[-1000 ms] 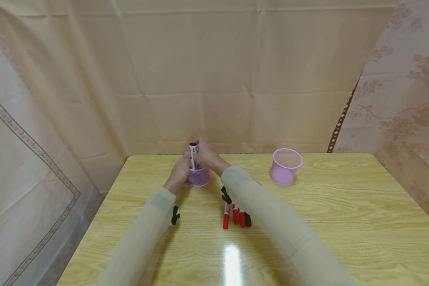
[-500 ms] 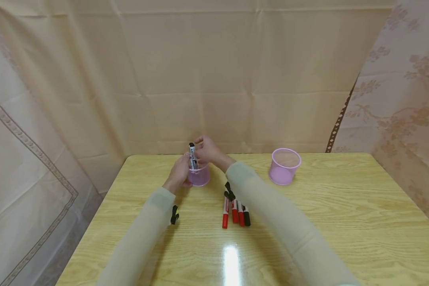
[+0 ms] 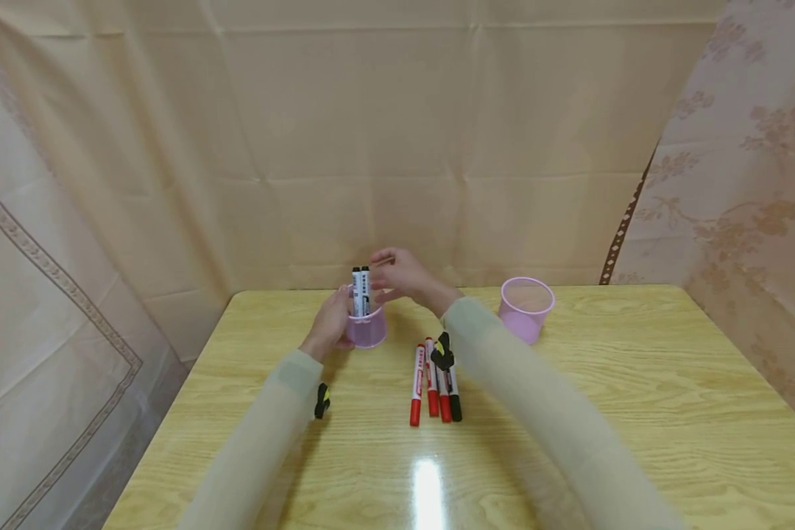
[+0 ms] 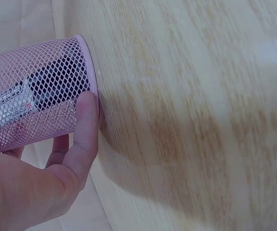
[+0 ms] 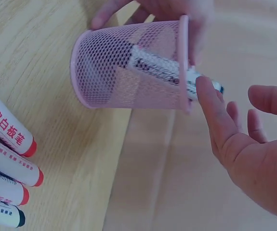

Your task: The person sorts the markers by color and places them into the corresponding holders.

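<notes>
A: Left hand [image 3: 331, 318] curled round the left mesh cup [image 3: 367, 336], upright at the table's [image 3: 636, 397] far side. Two black-and-white markers [image 3: 365, 291] lean inside, tops above the rim.

B: Right hand [image 3: 407, 278]?

A: Fingers loose, grasping nothing, just right of those tops. Contact: can't tell.

B: Main risk?

A: A fingertip catching a marker top; were the left hold to slacken, the cup could tip.

B: Nearer us?

A: Three red-ended markers [image 3: 417, 383] and one black-ended marker [image 3: 456, 406], loose. A low right sleeve [image 3: 530, 401] might roll them.
</notes>
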A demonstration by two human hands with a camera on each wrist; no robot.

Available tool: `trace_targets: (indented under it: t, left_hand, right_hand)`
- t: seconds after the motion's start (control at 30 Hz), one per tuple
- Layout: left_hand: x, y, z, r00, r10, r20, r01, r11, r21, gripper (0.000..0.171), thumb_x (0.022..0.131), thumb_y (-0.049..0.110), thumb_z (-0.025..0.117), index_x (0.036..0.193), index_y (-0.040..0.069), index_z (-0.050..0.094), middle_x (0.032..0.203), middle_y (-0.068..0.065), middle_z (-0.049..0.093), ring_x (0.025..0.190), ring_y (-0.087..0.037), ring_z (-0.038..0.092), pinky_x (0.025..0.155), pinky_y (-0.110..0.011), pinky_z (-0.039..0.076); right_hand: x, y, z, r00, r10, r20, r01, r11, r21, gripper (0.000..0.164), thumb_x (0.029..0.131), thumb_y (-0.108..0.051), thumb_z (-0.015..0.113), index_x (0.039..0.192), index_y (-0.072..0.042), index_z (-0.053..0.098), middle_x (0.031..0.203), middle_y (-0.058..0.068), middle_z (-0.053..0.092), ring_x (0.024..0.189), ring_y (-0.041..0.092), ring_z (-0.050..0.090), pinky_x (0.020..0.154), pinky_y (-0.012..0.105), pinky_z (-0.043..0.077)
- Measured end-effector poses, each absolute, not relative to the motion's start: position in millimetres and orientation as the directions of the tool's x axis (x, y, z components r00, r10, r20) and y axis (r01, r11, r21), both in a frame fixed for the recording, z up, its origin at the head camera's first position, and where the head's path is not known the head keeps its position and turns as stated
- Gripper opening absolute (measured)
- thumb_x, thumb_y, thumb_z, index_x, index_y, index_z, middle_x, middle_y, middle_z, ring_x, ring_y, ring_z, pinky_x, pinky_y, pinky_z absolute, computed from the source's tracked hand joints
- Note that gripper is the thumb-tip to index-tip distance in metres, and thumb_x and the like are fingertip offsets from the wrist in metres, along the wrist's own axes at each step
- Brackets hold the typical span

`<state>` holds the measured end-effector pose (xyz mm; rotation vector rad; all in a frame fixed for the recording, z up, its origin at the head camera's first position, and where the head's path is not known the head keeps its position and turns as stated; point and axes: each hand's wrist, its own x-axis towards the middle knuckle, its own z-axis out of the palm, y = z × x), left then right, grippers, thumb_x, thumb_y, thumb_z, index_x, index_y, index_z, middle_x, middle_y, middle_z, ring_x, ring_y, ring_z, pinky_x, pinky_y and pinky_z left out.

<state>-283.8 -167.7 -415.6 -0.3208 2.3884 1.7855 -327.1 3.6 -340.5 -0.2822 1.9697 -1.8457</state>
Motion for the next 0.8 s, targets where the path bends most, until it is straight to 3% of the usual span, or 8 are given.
trace_targets:
  t: [0.13, 0.27, 0.5, 0.8]
  left_hand:
    - [-283.6, -166.5, -415.4, -0.966, -0.079, -0.247, -0.259, 0.268, 0.928, 0.065, 0.106, 0.062, 0.020, 0.155, 0.024, 0.039, 0.143, -0.018, 0.049, 0.124, -0.041, 0.050, 0.083, -0.055, 0.056]
    - [-284.2, -164.2, -416.1, -0.967, -0.072, -0.245, -0.255, 0.262, 0.931, 0.065, 0.106, 0.062, 0.021, 0.155, 0.024, 0.039, 0.146, -0.018, 0.046, 0.125, -0.041, 0.048, 0.083, -0.054, 0.056]
    - [-285.5, -161.8, -414.9, -0.969, -0.065, -0.236, -0.245, 0.258, 0.935, 0.064, 0.106, 0.062, 0.022, 0.154, 0.025, 0.040, 0.144, -0.016, 0.047, 0.122, -0.039, 0.049, 0.080, -0.053, 0.056]
    - [-285.0, -163.1, -414.3, -0.969, -0.069, -0.239, -0.249, 0.260, 0.933, 0.065, 0.105, 0.063, 0.022, 0.156, 0.026, 0.038, 0.141, -0.017, 0.048, 0.119, -0.039, 0.050, 0.078, -0.051, 0.057]
  right_hand:
    - [-319.8, 17.3, -332.0, -0.870, -0.469, -0.150, 0.128, 0.080, -0.989, 0.042, 0.101, -0.001, 0.057, 0.140, 0.004, 0.044, 0.140, 0.028, 0.047, 0.125, 0.048, 0.054, 0.096, 0.054, 0.053]
    - [-312.3, 36.1, -327.4, -0.855, -0.498, -0.142, 0.107, 0.099, -0.989, 0.044, 0.101, -0.001, 0.057, 0.142, 0.004, 0.042, 0.137, 0.027, 0.047, 0.124, 0.051, 0.051, 0.096, 0.056, 0.053]
    - [-299.2, 71.3, -328.1, -0.839, -0.518, -0.165, 0.020, 0.273, -0.962, 0.043, 0.099, -0.003, 0.060, 0.139, 0.001, 0.044, 0.118, 0.019, 0.053, 0.098, 0.034, 0.060, 0.080, 0.049, 0.061]
    - [-287.1, 103.9, -349.2, -0.807, -0.525, -0.272, -0.029, 0.494, -0.869, 0.050, 0.098, -0.010, 0.066, 0.141, 0.000, 0.041, 0.110, 0.015, 0.052, 0.085, 0.023, 0.059, 0.073, 0.049, 0.062]
